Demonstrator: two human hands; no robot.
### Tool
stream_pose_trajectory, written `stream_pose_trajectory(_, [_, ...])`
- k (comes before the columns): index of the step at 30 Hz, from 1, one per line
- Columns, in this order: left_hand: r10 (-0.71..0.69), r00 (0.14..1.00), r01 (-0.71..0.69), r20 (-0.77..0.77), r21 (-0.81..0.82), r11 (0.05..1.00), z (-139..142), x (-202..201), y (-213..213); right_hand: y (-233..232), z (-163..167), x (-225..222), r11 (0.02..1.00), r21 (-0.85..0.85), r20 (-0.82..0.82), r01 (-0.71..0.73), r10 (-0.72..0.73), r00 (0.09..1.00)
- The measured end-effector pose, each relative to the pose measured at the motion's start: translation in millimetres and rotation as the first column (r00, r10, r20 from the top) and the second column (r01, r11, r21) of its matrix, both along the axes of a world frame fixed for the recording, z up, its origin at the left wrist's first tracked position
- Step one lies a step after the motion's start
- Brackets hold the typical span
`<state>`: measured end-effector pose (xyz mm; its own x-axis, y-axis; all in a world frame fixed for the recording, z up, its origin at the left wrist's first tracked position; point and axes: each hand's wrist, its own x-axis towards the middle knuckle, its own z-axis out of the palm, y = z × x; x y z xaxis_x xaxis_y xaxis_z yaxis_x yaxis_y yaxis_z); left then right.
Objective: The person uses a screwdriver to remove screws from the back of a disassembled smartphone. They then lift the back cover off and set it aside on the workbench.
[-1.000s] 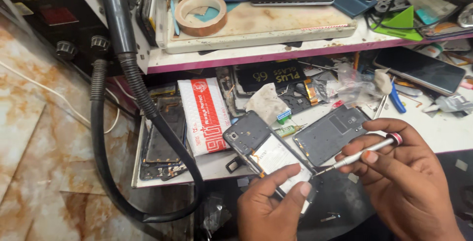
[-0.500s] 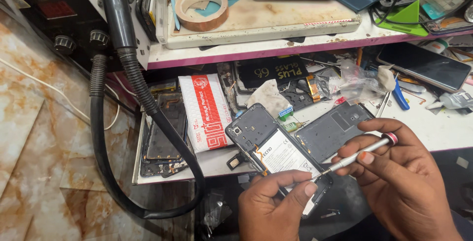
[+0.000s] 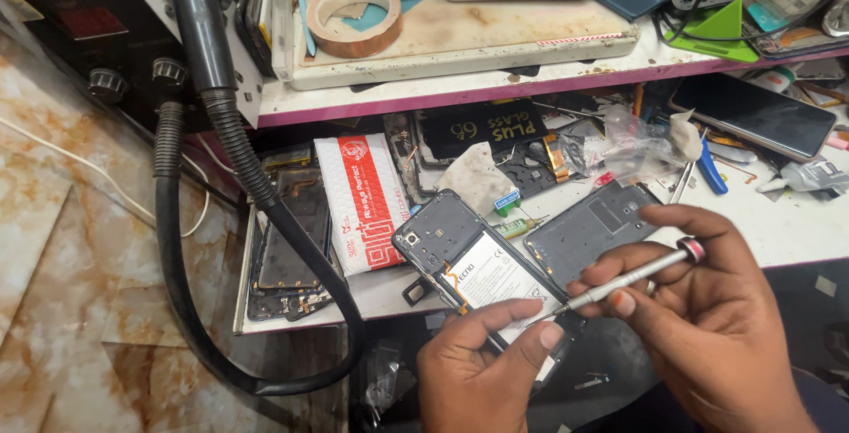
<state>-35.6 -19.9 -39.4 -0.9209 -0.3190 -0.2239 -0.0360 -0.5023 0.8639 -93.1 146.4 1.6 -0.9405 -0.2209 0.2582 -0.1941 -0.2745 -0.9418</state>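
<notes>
Cluttered repair bench (image 3: 796, 229). Left hand (image 3: 482, 371) clamping opened phone (image 3: 482, 278), right hand (image 3: 707, 309) pinching screwdriver (image 3: 628, 278), tip toward nine o'clock; could slip, gouging battery.

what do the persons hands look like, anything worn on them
Both hands are bare: no gloves and no watch in view. The left hand shows short nails. The right hand has something small and metallic at one finger, maybe a ring. No sleeves reach the wrists.

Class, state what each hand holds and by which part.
Left hand: opened phone, gripped at its lower end. Right hand: screwdriver, fingers pinching its shaft.
</notes>
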Motion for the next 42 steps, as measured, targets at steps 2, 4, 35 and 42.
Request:
stream_pose_trajectory(2, [-0.03, 0.999, 0.03, 0.019, -0.002, 1.0, 3.0, 0.6, -1.0, -3.2, 5.6, 2.3, 0.995, -0.04, -0.06, 0.088, -0.09, 0.994])
stream_pose_trajectory(4, [-0.034, 0.999, 0.033, -0.007, -0.032, 0.999, 5.1, 0.3, -1.4, -4.1, 11.8, 5.8, 0.974, 0.061, -0.149, 0.217, -0.207, 0.967])
stream_pose_trajectory(35, [0.096, 0.974, -0.019, 0.206, -0.345, 0.939, 7.9, 0.4, -4.1, 10.7, -3.4, 0.6, 0.747, 0.579, -0.48, 0.325, -0.01, 0.877])
stream_pose_trajectory(42, [0.055, 0.998, -0.052, -0.007, -0.471, 0.881, -15.4, 2.3, -5.6, 21.2, -17.0, -3.9, 0.828, 0.543, -0.205, 0.137, -0.028, 0.978])
